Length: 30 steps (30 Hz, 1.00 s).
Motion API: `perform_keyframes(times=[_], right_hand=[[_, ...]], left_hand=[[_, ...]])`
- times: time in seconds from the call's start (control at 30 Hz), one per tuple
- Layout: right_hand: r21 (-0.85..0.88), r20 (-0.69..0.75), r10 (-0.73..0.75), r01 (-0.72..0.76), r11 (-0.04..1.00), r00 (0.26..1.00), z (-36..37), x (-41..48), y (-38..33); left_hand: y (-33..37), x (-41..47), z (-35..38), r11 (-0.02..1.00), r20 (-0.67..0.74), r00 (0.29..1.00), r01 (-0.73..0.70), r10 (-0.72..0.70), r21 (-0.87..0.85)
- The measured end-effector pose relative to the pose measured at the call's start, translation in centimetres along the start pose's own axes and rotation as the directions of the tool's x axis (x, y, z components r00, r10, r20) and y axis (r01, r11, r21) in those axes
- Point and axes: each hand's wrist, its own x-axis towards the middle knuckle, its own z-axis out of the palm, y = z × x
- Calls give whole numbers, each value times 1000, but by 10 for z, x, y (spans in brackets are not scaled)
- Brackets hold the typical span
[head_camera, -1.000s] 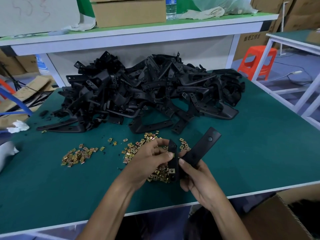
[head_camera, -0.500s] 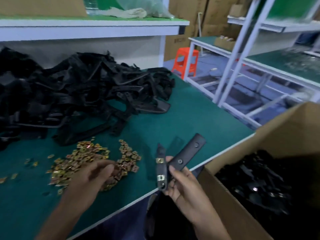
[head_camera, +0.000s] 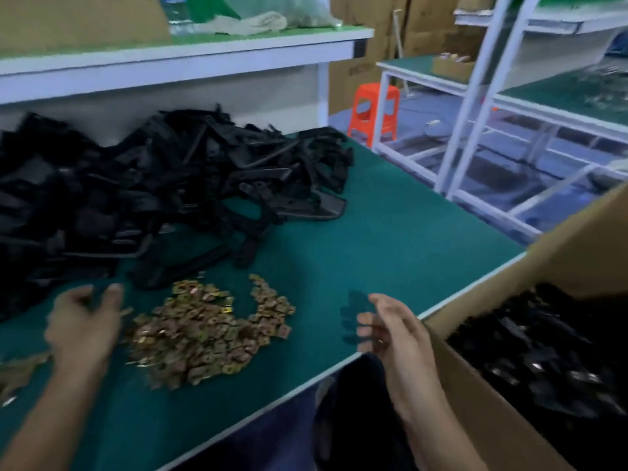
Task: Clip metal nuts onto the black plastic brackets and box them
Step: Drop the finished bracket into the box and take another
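Lower right, the cardboard box (head_camera: 475, 419) of finished brackets sits just beside the right hand (head_camera: 394, 334), whose grip is slack and empty. The left hand (head_camera: 83, 322), also loose and empty, is nearer the bracket pile (head_camera: 163, 185), which lies directly up-frame of it. The nuts (head_camera: 204, 331) sit between the hands on the worktop (head_camera: 373, 232).

We've got a green-topped workbench (head_camera: 390, 239) with a white edge, and behind it a raised white shelf (head_camera: 170, 59) that's green on top too. Up there sit a big cardboard box (head_camera: 81, 18), a water bottle (head_camera: 176, 15), some pale cloth (head_camera: 248, 22) and a clear plastic bag (head_camera: 306, 10). Off to our right is an orange plastic stool (head_camera: 373, 113) on a bluish-grey floor (head_camera: 421, 113), next to white-framed benches (head_camera: 475, 107) with the same green tops. More brown cartons (head_camera: 360, 11) are stacked against the back wall. It's all pretty blurry.
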Motion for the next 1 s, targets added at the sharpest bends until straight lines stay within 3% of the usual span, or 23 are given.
perform_keyframes(times=[0.03,0.13,0.27,0.33,0.43,0.57,0.73,0.87,0.93,1.0], right_hand=[[-98,84,-38,47,994,996,22,2,8],[-299,261,-65,144,943,963,78,6,33],[-588,382,-149,364,722,912,97,7,54],[-580,388,-153,370,726,909,93,8,55],[-549,369,-155,350,759,916,89,12,55],[-564,390,-160,372,737,907,90,14,55],[-543,443,-211,448,710,871,88,14,55],[-464,492,-209,458,758,845,88,8,51],[-409,483,-172,395,823,859,87,7,50],[-401,442,-161,355,845,883,86,7,50]], left_hand=[[8,-2,-1,1000,-25,1000,9,-9,5],[33,-8,-2,999,96,995,30,-31,19],[47,-3,-5,997,101,993,52,-57,51],[55,-3,-4,997,111,992,58,-64,53],[63,-6,3,984,182,979,120,-95,-134],[83,-34,4,974,219,974,-5,56,-228],[116,-87,-6,842,273,955,52,115,-538],[129,-153,-2,651,511,844,297,163,-698],[122,-186,5,671,609,761,334,223,-662],[115,-209,10,760,639,737,282,219,-586]])
